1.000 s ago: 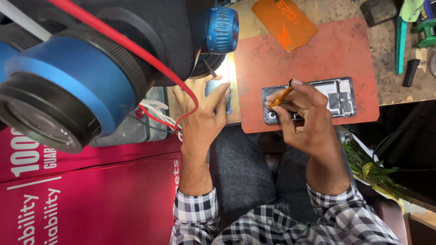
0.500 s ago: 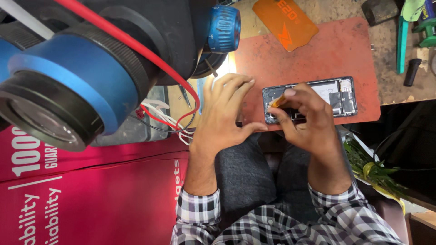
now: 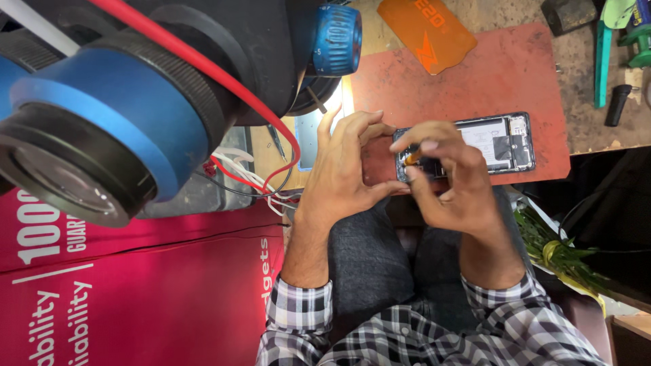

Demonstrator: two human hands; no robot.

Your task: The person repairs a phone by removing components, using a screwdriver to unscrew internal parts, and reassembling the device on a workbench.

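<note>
- The opened black smartphone with its back cover off (image 3: 491,144) lies on the red rubber work mat (image 3: 502,74) at the near edge of the bench (image 3: 590,122), its battery and boards bare.
- The right hand (image 3: 447,183) is over the phone's left end, its fingers (image 3: 427,146) pinched around a thin orange-handled tool (image 3: 411,158) whose tip points into the phone; where the tip touches is hidden.
- The left hand (image 3: 346,169) sits just beside that end, fingers spread and loose, gripping nothing, the thumb reaching toward the phone's corner as if to steady it.
- Judging by the bare insides, the cover removal is done and the work inside is under way; closing up is not yet done.
- An orange flat plastic card (image 3: 427,30) lies at the mat's far edge; a large blue-ringed black microscope head (image 3: 122,115) with a red cable (image 3: 224,74) hangs at left.
</note>
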